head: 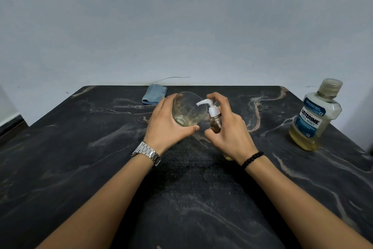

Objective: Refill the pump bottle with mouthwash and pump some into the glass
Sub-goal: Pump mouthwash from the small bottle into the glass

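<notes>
My left hand [168, 122] grips a clear glass [188, 109], tilted toward the right, with a little pale liquid at its bottom. My right hand [228, 127] holds a small clear pump bottle [215, 120] with a white pump head, one finger resting on top of the pump. The white nozzle points into the mouth of the glass. A large mouthwash bottle [315, 115] with a blue label and its cap on stands upright at the right, about a third full of yellowish liquid.
A folded blue cloth [154, 94] lies at the back of the dark marbled table [80, 168], just behind the glass. The table's far edge meets a pale wall. The mouthwash bottle stands near the table's right edge.
</notes>
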